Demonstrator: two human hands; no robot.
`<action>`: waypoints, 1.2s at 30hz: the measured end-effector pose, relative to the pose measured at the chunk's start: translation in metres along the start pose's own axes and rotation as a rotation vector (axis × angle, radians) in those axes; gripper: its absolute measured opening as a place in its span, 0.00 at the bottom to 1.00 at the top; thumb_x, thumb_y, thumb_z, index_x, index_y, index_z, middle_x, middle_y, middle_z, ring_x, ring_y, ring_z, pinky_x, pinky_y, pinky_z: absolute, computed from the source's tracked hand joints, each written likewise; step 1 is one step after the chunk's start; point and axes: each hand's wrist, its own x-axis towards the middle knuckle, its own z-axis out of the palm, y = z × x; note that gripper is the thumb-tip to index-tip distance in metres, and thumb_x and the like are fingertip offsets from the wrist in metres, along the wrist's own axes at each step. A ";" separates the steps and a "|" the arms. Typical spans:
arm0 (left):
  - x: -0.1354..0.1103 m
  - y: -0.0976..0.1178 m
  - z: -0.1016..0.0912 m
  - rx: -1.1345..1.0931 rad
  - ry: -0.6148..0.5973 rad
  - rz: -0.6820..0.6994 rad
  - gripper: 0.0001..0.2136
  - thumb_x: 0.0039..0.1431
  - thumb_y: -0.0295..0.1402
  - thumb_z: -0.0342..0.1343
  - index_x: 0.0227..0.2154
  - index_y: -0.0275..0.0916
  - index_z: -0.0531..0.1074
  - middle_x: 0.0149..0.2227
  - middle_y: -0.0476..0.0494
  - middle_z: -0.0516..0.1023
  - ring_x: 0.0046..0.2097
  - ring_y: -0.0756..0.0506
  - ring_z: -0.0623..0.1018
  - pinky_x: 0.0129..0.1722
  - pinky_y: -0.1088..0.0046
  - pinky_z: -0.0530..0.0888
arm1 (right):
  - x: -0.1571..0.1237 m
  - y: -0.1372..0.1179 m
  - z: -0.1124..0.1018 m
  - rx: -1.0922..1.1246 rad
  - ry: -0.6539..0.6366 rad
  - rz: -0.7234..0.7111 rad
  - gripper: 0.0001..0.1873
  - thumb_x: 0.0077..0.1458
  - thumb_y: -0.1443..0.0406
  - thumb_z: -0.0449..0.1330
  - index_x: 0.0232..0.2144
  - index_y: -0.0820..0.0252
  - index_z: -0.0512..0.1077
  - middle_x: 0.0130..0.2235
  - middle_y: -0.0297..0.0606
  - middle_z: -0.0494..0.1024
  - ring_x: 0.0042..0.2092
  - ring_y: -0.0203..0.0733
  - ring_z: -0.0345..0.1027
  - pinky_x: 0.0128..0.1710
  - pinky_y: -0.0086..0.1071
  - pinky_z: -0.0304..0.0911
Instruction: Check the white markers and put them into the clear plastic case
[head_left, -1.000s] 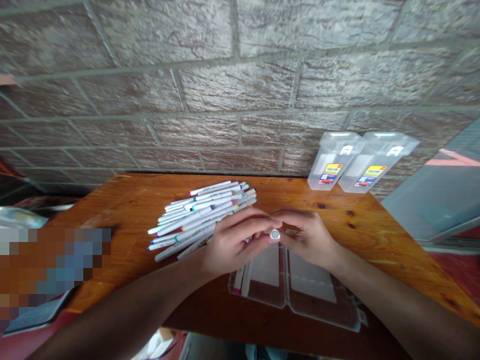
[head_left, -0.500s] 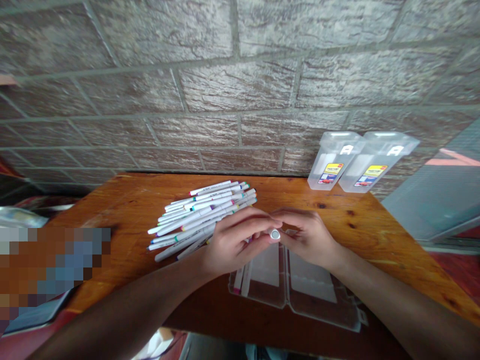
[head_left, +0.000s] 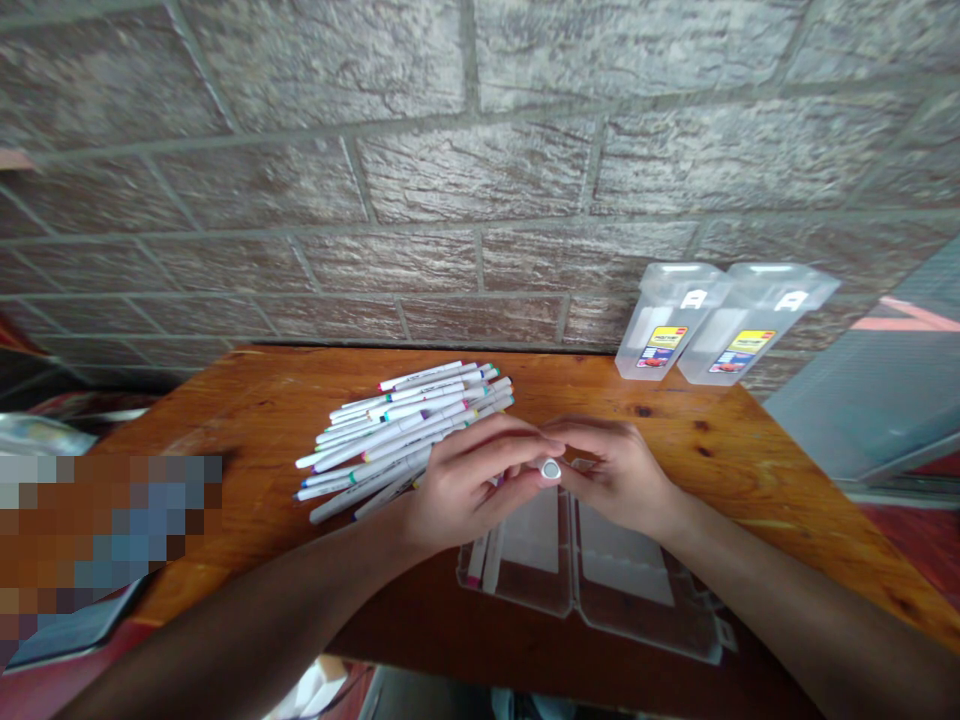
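My left hand (head_left: 469, 480) and my right hand (head_left: 611, 470) meet above the middle of the wooden table (head_left: 247, 430), fingers curled together round a white marker (head_left: 550, 468) whose round end points toward me. Both hands pinch it. Under the hands lies an open clear plastic case (head_left: 592, 575) with two markers (head_left: 480, 558) lying in its left half. A pile of several white markers with coloured caps (head_left: 397, 425) lies just left of my left hand.
Two shut clear marker cases with yellow labels (head_left: 712, 320) lean on the brick wall at the back right. A pixelated patch covers the table's left front. A glass pane stands at the right.
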 end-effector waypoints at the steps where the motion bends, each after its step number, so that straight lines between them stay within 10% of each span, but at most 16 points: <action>1: 0.000 0.000 0.000 0.000 -0.001 -0.002 0.11 0.64 0.26 0.62 0.48 0.38 0.77 0.43 0.40 0.82 0.38 0.50 0.80 0.36 0.75 0.79 | 0.000 0.000 0.000 -0.001 0.001 0.000 0.07 0.62 0.69 0.65 0.42 0.57 0.81 0.40 0.40 0.85 0.38 0.40 0.80 0.38 0.31 0.73; 36: -0.002 -0.007 0.001 0.015 -0.003 -0.045 0.10 0.64 0.28 0.63 0.47 0.34 0.77 0.41 0.39 0.82 0.35 0.50 0.79 0.32 0.75 0.75 | -0.002 0.001 -0.001 -0.013 -0.019 0.019 0.09 0.62 0.69 0.65 0.45 0.57 0.81 0.40 0.40 0.85 0.37 0.40 0.79 0.38 0.30 0.70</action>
